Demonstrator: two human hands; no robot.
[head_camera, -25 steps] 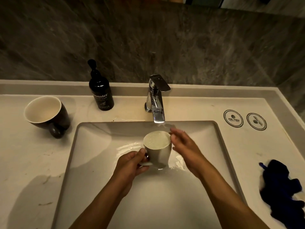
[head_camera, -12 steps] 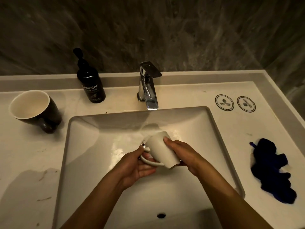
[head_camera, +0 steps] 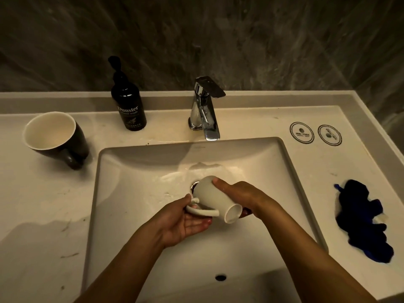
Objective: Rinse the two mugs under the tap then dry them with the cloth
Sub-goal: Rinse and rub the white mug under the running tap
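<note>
A white mug (head_camera: 215, 199) is held over the sink basin (head_camera: 135, 193), tipped with its mouth down toward the drain and its base pointing at me. My left hand (head_camera: 185, 221) grips its handle. My right hand (head_camera: 240, 197) wraps the mug's right side. The chrome tap (head_camera: 205, 110) stands behind the basin; no water stream shows. A dark mug (head_camera: 54, 138) with a cream inside stands upright on the counter at the left. A blue cloth (head_camera: 365, 221) lies crumpled on the counter at the right.
A black hand-wash pump bottle (head_camera: 127, 101) stands left of the tap. Two round stickers (head_camera: 316, 133) mark the counter at the right rear. A dark stone wall rises behind the counter. An overflow hole (head_camera: 220, 277) sits in the basin's near wall.
The white mug went from upright and full under the tap to tipped over above the drain, lower and closer to me. My right hand moved from its rim to its side.
</note>
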